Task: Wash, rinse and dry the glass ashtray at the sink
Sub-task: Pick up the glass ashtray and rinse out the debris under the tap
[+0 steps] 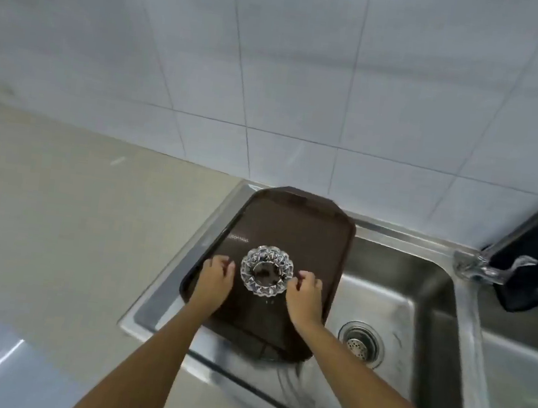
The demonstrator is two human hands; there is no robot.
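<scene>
A round cut-glass ashtray [266, 270] sits upright on a dark brown tray [298, 227] that lies across the left side of the left sink basin [393, 305]. My left hand [215, 278] rests on the tray just left of the ashtray, fingers curled and close to its rim. On the other side, my right hand [306, 295] has its fingertips at the ashtray's right edge. Neither hand clearly grips the glass. Dark residue shows in the ashtray's centre.
The drain strainer [360, 343] lies to the right of the tray. A black and chrome faucet [522, 259] stands at the right, behind a second basin [522, 383]. A beige countertop [58, 213] extends left, and a white tiled wall [276, 70] rises behind.
</scene>
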